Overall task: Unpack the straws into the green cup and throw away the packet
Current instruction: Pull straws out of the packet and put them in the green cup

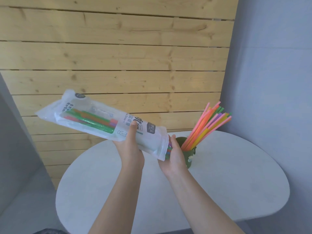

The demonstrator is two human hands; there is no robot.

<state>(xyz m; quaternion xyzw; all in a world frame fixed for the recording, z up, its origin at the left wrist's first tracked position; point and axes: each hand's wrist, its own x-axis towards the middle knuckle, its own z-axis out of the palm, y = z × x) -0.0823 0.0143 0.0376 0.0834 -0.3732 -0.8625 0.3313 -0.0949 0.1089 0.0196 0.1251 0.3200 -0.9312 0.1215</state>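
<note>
Left hand (130,146): at about 6 o'clock of the straw packet (101,119), gripping it near mid-length, thumb laid over the printed front, fingers behind it and out of sight.
Right hand (175,154): cupped at the packet's lower open mouth, about 4 o'clock of the left hand; fingers wrap the few straw ends (169,148) poking out there. Grasp looks loose, though the fingertips are hidden.
Packet: held above the white round table (152,191), tilted, sealed end high at 10 o'clock, mouth low toward the cup. Remaining straws (92,120) sit bunched in the upper half.
Green cup (188,154): standing on the table just past the right hand, at its 3 o'clock; already holds a fan of straws (209,125) leaning to 1 o'clock.
Step (judged): draw out the remaining bundle.
Technique: pull along the packet's axis, left-hand squeeze light so straws slide; gather all ends before lifting toward the cup.
Risk: bumping the leaning straws could tip the cup.
</note>
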